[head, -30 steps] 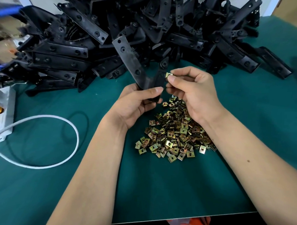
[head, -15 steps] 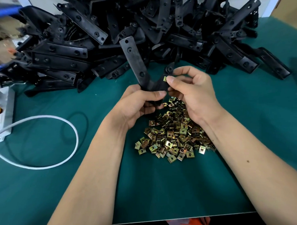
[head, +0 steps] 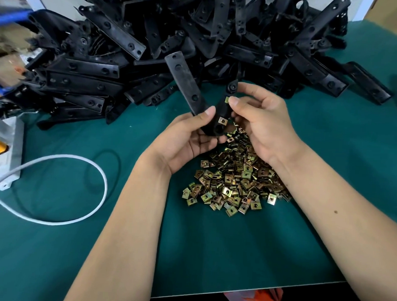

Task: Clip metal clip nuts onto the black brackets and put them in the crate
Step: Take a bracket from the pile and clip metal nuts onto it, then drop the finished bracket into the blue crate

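We see two bare forearms reaching in from the bottom edge, no sleeves anywhere up to where the view cuts them off. The left hand (head: pixel 184 140) wears nothing: no glove, ring or band. The right hand (head: pixel 260 121) is just as bare, wrist uncovered, nails trimmed short and unpainted. On the right forearm, up from that wrist, we spot one small dark mole. No watch shows on either wrist.

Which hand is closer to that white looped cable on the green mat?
Left. The left hand is nearer the white looped cable; the right hand lies farther off, beyond it.
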Action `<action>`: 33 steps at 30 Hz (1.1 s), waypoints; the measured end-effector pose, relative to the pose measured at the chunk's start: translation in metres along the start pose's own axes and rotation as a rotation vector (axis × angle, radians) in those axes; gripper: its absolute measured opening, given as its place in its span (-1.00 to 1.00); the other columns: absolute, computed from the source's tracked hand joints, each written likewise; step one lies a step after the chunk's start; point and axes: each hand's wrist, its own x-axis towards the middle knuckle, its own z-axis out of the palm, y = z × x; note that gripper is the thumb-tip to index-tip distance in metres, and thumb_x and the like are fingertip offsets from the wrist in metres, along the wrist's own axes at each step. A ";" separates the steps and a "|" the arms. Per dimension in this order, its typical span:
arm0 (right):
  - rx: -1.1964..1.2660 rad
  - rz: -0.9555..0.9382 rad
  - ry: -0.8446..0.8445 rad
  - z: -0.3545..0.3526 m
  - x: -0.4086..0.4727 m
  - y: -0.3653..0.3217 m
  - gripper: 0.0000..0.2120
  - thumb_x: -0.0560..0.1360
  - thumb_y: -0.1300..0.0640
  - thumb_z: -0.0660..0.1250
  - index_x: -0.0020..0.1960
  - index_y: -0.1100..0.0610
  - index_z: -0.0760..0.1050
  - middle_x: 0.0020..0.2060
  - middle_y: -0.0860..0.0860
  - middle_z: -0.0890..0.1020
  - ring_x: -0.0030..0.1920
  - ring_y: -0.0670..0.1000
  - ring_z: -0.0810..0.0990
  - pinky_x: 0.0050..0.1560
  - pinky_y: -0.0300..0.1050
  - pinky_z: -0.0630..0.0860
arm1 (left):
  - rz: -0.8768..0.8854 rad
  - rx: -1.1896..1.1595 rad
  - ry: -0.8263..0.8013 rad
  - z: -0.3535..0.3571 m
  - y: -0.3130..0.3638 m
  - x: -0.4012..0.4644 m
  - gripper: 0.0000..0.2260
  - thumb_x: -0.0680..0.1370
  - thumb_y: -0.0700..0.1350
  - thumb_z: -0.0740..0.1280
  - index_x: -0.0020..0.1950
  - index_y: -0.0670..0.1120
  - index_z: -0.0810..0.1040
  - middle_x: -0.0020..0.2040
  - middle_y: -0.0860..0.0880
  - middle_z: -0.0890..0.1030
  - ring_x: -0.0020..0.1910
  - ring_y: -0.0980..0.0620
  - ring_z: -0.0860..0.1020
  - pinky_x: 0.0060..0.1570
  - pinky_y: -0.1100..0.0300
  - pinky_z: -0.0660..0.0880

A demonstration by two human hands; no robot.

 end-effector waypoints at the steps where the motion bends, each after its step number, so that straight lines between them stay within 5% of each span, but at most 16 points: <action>1: 0.015 -0.002 -0.005 -0.001 0.000 0.000 -0.76 0.52 0.34 0.46 0.15 0.15 0.64 -0.31 -0.01 0.64 -0.25 -0.07 0.60 -0.18 -0.20 0.55 | -0.004 -0.030 -0.021 0.000 0.000 0.000 -0.73 0.62 -0.04 0.36 0.22 -0.19 0.55 0.02 -0.18 0.70 -0.18 -0.01 0.66 -0.23 0.29 0.60; 6: 0.012 0.010 -0.026 -0.001 0.000 -0.001 -0.71 0.52 0.31 0.47 0.23 0.17 0.61 -0.29 0.01 0.65 -0.21 0.04 0.61 -0.04 0.04 0.60 | 0.004 -0.131 -0.038 0.000 -0.004 0.002 -0.78 0.60 -0.10 0.36 0.20 -0.17 0.57 -0.04 -0.13 0.70 -0.16 0.01 0.66 -0.19 0.27 0.61; 12: -0.120 0.048 0.076 0.001 0.001 0.002 -0.95 0.53 0.15 0.52 -0.01 0.09 0.69 -0.23 0.02 0.71 -0.17 0.02 0.64 -0.08 -0.05 0.56 | 0.138 -0.065 0.085 0.002 -0.010 0.008 -0.83 0.58 -0.18 0.40 0.17 -0.14 0.63 -0.06 -0.14 0.71 -0.13 -0.04 0.66 -0.05 0.15 0.62; 19: 0.067 0.145 -0.065 0.002 -0.001 -0.005 -0.82 0.60 0.25 0.40 -0.17 0.24 0.64 -0.28 0.10 0.65 -0.35 0.03 0.58 -0.33 -0.12 0.56 | 0.140 -0.061 0.046 0.005 -0.009 0.005 -0.78 0.52 -0.14 0.43 0.14 -0.14 0.60 -0.10 -0.13 0.70 -0.21 0.00 0.64 -0.19 0.21 0.60; 23: -0.084 0.096 -0.086 0.002 0.000 -0.003 -0.80 0.65 0.21 0.34 -0.07 0.32 0.56 -0.25 0.16 0.55 -0.31 0.05 0.52 -0.17 0.02 0.45 | 0.137 -0.039 0.067 0.008 -0.012 0.005 -0.81 0.55 -0.16 0.41 0.16 -0.15 0.58 -0.10 -0.14 0.70 -0.20 -0.01 0.64 -0.20 0.21 0.59; 28: -0.090 0.104 0.032 0.006 -0.001 0.003 -0.76 0.64 0.22 0.36 -0.21 0.19 0.57 -0.30 0.07 0.58 -0.26 0.08 0.55 -0.19 0.02 0.56 | 0.100 -0.034 0.089 0.010 -0.013 0.008 -0.87 0.59 -0.20 0.42 0.13 -0.15 0.62 -0.04 -0.16 0.69 -0.14 -0.02 0.63 -0.14 0.20 0.60; 31: -0.119 0.076 0.117 0.007 0.001 0.008 -0.80 0.62 0.20 0.39 -0.16 0.23 0.58 -0.19 0.18 0.59 -0.12 0.13 0.54 -0.01 0.19 0.54 | 0.118 -0.005 0.164 0.015 -0.015 0.010 -0.77 0.51 -0.29 0.48 0.15 -0.16 0.61 -0.04 -0.11 0.70 -0.13 0.02 0.66 -0.10 0.20 0.59; 33: -0.150 0.040 0.141 0.009 0.001 0.009 -0.82 0.61 0.17 0.40 -0.13 0.24 0.59 -0.19 0.18 0.57 -0.14 0.11 0.51 -0.06 0.12 0.48 | 0.153 -0.004 0.242 0.018 -0.017 0.011 -0.75 0.49 -0.32 0.50 0.13 -0.15 0.59 -0.08 -0.09 0.71 -0.16 0.04 0.67 -0.09 0.18 0.59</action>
